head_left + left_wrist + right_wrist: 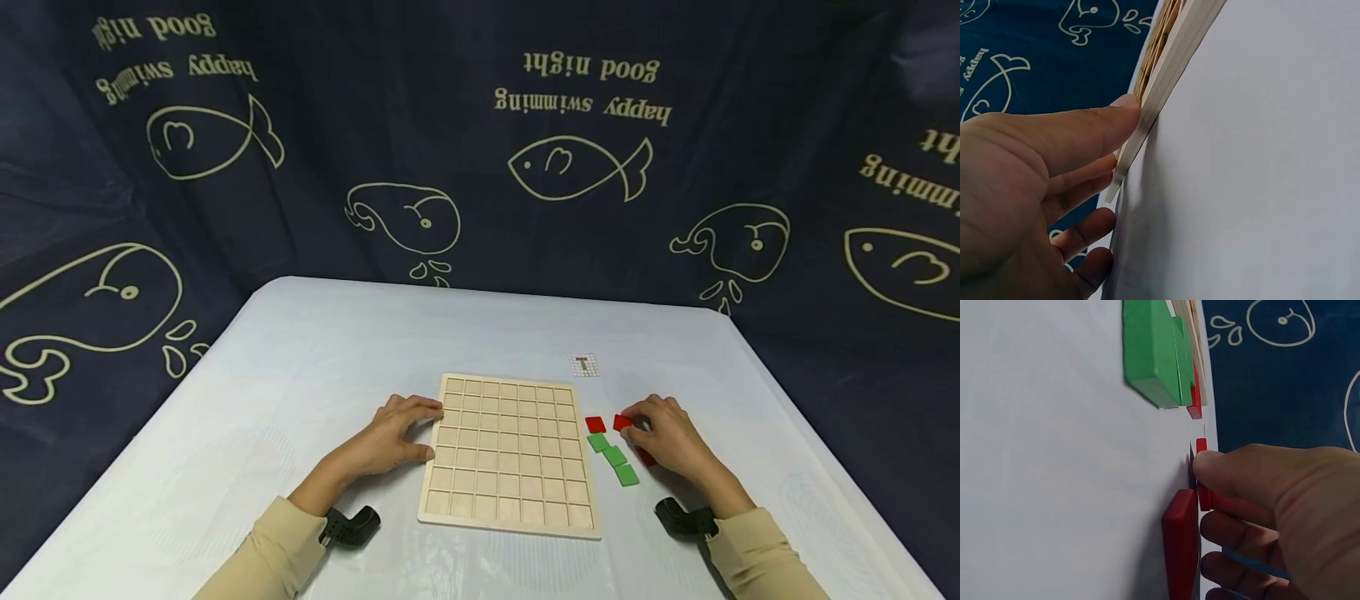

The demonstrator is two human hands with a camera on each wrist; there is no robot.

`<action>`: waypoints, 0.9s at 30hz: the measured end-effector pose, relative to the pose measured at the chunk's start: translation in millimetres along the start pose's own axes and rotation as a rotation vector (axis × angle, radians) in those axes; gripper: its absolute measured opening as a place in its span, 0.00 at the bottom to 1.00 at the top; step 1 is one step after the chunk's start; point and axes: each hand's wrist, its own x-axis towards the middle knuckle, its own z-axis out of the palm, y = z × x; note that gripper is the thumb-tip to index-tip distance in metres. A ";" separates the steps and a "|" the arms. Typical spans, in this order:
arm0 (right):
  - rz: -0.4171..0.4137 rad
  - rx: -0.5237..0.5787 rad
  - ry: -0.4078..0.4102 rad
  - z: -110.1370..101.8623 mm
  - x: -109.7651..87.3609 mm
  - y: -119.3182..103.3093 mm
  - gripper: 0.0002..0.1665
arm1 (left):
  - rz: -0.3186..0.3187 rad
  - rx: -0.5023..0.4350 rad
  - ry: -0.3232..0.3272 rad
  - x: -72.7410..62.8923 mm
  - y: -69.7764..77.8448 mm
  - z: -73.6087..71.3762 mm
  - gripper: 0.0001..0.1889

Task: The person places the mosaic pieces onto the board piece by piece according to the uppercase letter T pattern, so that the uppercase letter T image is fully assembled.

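Observation:
A wooden grid board (507, 461) with square recesses lies on the table. My left hand (386, 439) rests at its left edge, thumb and fingertips touching the rim, fingers loosely bent; in the left wrist view the thumb (1097, 128) presses the board's side (1169, 69). On the right, my right hand (671, 437) pinches a red square tile (621, 422) between thumb and index finger. Under that hand lies another red tile (1180, 544), partly hidden in the head view. A third red tile (595, 425) and three green tiles (615, 456) lie between board and hand.
A small printed pattern card (584, 365) with red and green squares lies beyond the board's far right corner. The white-covered table (360, 333) ends at a dark cloth (480, 125) with fish and whale drawings.

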 end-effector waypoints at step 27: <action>-0.139 0.066 0.028 -2.0 8.5 -40.8 0.12 | -0.001 0.005 0.005 -0.5 0.6 3.8 0.30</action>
